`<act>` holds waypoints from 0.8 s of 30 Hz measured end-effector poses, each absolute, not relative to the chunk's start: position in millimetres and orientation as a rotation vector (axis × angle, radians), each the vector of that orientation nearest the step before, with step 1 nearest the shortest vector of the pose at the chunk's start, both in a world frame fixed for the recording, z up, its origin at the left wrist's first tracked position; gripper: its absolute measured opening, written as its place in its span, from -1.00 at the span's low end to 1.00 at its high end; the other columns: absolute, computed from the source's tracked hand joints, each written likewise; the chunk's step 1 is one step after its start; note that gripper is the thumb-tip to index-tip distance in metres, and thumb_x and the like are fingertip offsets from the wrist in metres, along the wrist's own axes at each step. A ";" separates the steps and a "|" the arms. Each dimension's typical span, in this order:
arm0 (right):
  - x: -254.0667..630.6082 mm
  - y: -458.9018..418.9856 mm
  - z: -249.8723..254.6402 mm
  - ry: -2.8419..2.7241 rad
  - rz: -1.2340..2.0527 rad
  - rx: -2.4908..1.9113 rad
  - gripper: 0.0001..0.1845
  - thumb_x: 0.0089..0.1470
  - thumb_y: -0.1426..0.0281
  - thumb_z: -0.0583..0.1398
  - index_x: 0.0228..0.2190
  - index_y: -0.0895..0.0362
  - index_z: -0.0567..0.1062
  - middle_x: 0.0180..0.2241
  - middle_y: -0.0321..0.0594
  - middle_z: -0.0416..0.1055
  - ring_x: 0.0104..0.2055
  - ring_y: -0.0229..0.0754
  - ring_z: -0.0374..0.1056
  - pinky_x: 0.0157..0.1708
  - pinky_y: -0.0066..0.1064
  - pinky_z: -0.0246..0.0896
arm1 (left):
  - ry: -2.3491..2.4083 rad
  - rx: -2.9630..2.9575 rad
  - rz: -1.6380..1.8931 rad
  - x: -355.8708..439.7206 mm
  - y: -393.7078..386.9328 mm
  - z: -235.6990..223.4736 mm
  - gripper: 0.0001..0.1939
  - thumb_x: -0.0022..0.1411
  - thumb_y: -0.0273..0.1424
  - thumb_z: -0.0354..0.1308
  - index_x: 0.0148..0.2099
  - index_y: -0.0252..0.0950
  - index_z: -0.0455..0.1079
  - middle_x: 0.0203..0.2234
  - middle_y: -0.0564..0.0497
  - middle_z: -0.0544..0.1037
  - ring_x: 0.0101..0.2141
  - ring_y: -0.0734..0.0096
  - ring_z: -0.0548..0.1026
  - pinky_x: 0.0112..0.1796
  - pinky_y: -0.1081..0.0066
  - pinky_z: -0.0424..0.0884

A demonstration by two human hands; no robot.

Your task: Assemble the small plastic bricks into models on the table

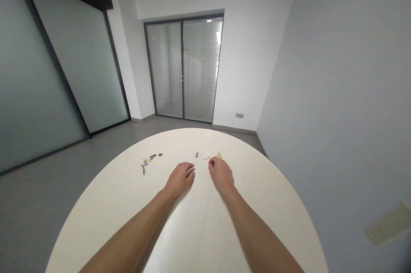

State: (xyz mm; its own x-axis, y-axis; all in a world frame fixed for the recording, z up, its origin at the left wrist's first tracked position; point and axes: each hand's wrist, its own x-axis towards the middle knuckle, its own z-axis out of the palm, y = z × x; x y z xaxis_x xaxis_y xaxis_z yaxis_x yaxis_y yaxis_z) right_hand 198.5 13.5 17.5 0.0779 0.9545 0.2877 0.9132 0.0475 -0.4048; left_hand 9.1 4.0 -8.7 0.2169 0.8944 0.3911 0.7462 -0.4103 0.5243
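My left hand (pixel 180 179) rests over the middle of the white table, with a gap between its thumb and forefinger and nothing visible in it. To its right, my right hand (pixel 222 175) has its fingers pinched together; whatever they hold, if anything, is too small to make out. Just beyond the right hand lie a yellowish piece (pixel 219 155), partly covered by it, and a small white piece (pixel 208 154). A small dark grey block (pixel 197 154) sits beyond the space between both hands.
Several small grey, dark and yellow pieces (pixel 146 163) lie loosely grouped on the left part of the round table (pixel 257 204). The table's curved far edge faces a glass door (pixel 183 71) with blinds. A pale wall (pixel 337 93) stands at the right.
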 end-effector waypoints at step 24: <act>209.5 28.5 8.8 -1.739 0.154 -1.776 -0.82 0.18 0.31 0.16 -0.16 -0.03 0.47 -0.18 -0.32 0.53 -0.22 -0.24 0.43 -0.27 -0.48 0.15 | 1.574 2.290 0.955 13.2 -0.4 -4.5 -0.69 0.24 -0.36 0.07 0.01 -0.30 0.42 -0.07 -0.14 0.54 -0.02 0.15 0.44 0.03 0.22 0.32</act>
State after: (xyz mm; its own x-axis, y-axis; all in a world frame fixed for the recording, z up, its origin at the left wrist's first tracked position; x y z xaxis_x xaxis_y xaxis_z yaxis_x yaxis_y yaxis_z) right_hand 209.5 28.5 8.8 0.1179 0.9314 0.3444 0.8563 0.0803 -0.5102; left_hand 13.2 -0.4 -4.5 0.2230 0.8919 0.3934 0.7609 -0.4116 0.5016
